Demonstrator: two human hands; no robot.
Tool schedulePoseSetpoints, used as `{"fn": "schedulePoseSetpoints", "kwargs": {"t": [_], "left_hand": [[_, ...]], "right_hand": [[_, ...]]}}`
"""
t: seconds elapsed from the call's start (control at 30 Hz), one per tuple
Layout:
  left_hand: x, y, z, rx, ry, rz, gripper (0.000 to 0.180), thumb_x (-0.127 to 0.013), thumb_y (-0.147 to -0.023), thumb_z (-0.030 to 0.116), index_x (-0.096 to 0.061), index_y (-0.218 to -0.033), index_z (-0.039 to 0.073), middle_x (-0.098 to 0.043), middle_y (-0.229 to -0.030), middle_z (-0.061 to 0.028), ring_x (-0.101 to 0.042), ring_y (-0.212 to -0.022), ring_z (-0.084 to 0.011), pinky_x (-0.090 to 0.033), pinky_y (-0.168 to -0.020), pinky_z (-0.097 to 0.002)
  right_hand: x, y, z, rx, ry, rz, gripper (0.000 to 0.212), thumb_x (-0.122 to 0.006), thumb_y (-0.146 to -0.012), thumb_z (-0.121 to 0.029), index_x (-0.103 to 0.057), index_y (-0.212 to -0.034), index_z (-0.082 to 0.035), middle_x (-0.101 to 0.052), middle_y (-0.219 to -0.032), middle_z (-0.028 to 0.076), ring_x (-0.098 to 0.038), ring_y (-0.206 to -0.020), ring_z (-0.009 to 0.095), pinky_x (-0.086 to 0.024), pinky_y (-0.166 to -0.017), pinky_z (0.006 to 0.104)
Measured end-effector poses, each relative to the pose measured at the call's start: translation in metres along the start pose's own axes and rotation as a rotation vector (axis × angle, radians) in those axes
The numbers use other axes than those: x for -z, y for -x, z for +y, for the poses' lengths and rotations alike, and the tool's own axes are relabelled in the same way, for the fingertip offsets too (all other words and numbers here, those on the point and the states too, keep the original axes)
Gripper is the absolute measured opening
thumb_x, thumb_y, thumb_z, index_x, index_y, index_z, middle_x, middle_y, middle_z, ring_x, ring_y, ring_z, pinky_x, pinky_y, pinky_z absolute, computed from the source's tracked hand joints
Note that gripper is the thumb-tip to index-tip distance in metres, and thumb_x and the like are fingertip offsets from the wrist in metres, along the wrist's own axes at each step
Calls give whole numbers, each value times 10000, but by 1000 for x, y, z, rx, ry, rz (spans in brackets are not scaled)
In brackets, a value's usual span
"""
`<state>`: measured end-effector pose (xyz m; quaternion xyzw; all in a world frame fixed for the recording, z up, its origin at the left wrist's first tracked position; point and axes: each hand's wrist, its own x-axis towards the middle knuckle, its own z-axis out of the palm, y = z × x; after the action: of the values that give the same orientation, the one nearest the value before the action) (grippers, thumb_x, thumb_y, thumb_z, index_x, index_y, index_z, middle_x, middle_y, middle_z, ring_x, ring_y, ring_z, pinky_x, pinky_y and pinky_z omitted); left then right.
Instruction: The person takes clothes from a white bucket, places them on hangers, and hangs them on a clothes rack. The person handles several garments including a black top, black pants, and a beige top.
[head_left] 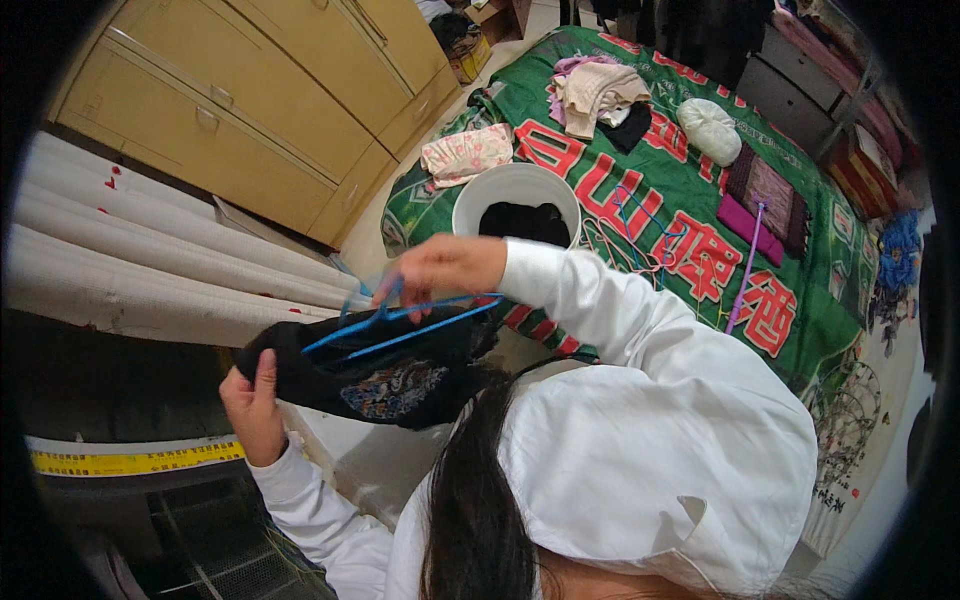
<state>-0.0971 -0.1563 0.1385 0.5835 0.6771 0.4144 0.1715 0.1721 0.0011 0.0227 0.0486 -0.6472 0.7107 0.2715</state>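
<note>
A black garment [310, 380] with a multicoloured embroidered patch hangs in front of me. My left hand [257, 408] is closed on its left edge, thumb on top. Above the cloth, my right hand [447, 272] grips a blue clothes hanger [420, 329] near its hook; these fingers are slightly blurred. The hanger's bars lie tilted along the garment's upper side, and I cannot tell how far they are inside it. Just beyond my right hand stands a white bucket [464, 203] with dark cloth [522, 222] in it.
A green cover [620, 175] with large red characters bears loose hangers [640, 232], a purple rod [746, 268], folded clothes [598, 95], a floral cloth [467, 155] and a white bundle [708, 131]. A pale curtain [150, 270] and wooden cabinets [240, 110] flank my left.
</note>
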Motion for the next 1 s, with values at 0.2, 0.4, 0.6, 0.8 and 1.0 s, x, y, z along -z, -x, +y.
{"fn": "schedulePoseSetpoints", "kwargs": {"t": [0.2,0.4,0.6,0.8,1.0], "left_hand": [[28,-4,-7,51,554,119,232,-592,-919,158,-592,-1091,1,-662,-1023,-109,-637,-863,-172,-517,-790,-298],[33,-5,4,42,611,108,237,-581,-924,153,-565,-1113,12,-651,-1062,-104,-629,-927,-182,-518,-832,-316],[61,14,-1,28,579,223,276,-586,-920,150,-543,-1152,5,-635,-1093,-105,-618,-950,-179,-516,-833,-305],[65,22,-39,83,385,318,338,-630,-891,133,-539,-1187,-2,-620,-1142,-118,-597,-1004,-189,-472,-899,-306],[50,14,-68,-22,217,479,302,-633,-886,115,-557,-1153,-4,-616,-1147,-119,-596,-1014,-203,-471,-928,-327]], "right_hand": [[78,55,109,-674,611,-250,438,-513,-940,-393,-591,-1152,-17,-642,-1051,103,-598,-953,184,-468,-873,315],[-11,22,189,-241,-120,-43,356,-628,-888,-202,-562,-1194,-31,-621,-1119,29,-563,-987,158,-428,-902,286],[22,8,98,-311,-978,257,564,-450,-933,-480,-506,-1239,-9,-570,-1235,119,-538,-1143,256,-413,-983,385],[73,-21,8,-85,-993,272,504,-444,-954,-316,-421,-1323,26,-549,-1253,186,-587,-1100,262,-472,-955,391],[50,-46,-69,41,-821,135,400,-518,-896,-68,-450,-1277,34,-575,-1208,175,-605,-1058,236,-478,-950,352]]}}
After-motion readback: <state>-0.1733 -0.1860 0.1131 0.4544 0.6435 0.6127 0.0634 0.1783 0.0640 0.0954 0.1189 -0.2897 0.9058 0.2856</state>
